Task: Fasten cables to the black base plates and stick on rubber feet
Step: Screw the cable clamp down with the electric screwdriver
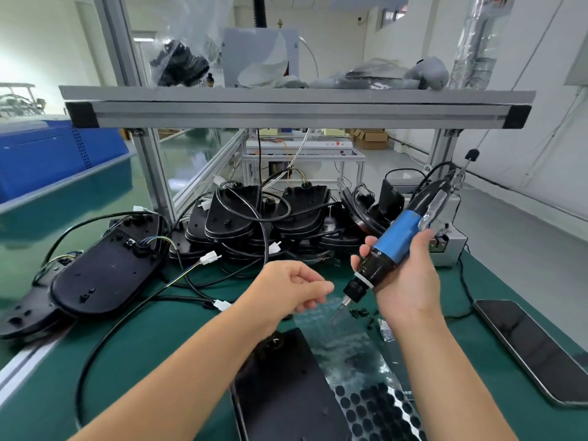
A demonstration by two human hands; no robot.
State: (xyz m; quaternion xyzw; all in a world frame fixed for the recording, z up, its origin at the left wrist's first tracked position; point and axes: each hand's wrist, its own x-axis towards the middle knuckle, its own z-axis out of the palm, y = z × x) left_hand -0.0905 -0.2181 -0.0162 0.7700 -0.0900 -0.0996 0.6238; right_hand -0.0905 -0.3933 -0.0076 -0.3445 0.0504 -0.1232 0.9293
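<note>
My right hand (407, 281) grips a blue and black electric screwdriver (393, 246), its bit pointing down-left toward a small heap of black screws (359, 312). My left hand (292, 291) hovers with curled fingers just left of the bit, above the end of a clear sheet of round black rubber feet (366, 393); whether it pinches anything is unclear. A black base plate (286, 386) lies below my arms at the front. A black cable (127, 316) with a white connector (221, 304) loops across the green mat.
Two finished-looking plates (105, 272) lie at the left. A pile of black plates with cables (270, 218) sits at the back under the aluminium shelf frame (296, 106). A phone (537, 348) lies at the right. A grey box (448, 246) stands behind my right hand.
</note>
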